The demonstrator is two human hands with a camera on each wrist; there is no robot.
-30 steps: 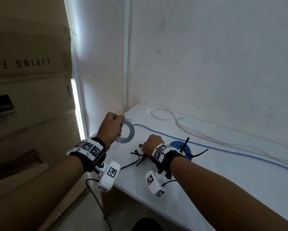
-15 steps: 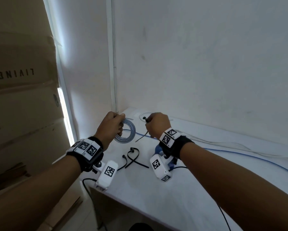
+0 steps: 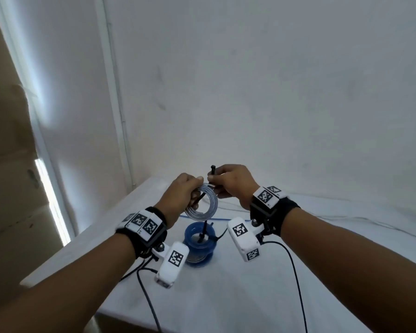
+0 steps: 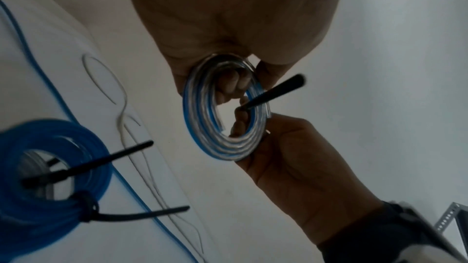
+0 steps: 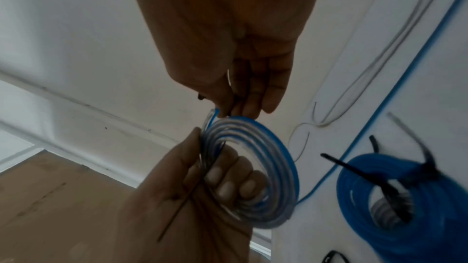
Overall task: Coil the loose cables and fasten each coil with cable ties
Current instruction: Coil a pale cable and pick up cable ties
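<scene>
left hand [image 3: 180, 193] grips clear cable coil [image 3: 203, 203], fingers curled through its ring, above counter [image 3: 226, 296] | right hand [image 3: 231, 181] pinches black cable tie [image 3: 211, 173] threaded through that coil | blue coil [image 3: 198, 243] with black ties lies on counter below

Clear coil [image 3: 203, 203]: a small ring of clear cable with a blue stripe, which you hold up above the table, your left fingers through its hole.
Tie [image 3: 211, 173]: black, thin; its head sticks up by your right fingers and its tail passes through the clear coil's hole.
Blue coil [image 3: 198, 245]: lies on the table below your hands, already bound with black ties whose tails stick out.
Loose cables [image 4: 54, 87]: one blue and one white, stretched uncoiled along the table beyond the blue coil.
</scene>
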